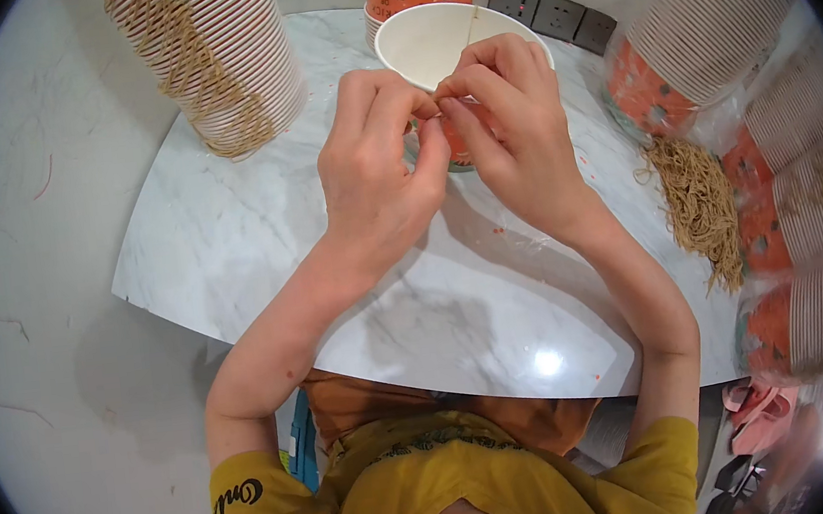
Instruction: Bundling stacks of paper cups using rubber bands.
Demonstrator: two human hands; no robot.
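Observation:
A white-lined paper bucket (424, 40) with an orange printed outside stands at the far middle of the table, its mouth tilted toward me. A thin tan cord (473, 28) runs from its far rim across the mouth toward my fingers. My left hand (375, 150) and my right hand (523, 125) meet at the near rim, fingertips pinched together. The pinched bit of cord is mostly hidden by the fingers. Part of the orange wall (459, 137) shows below my hands.
A tall stack of paper buckets (240, 54), draped with tan cords, stands at the left. More stacks in clear plastic (690, 47) line the right side, beside a heap of tan cords (697, 207). Power sockets (557, 16) sit behind the marble-patterned table (419, 326).

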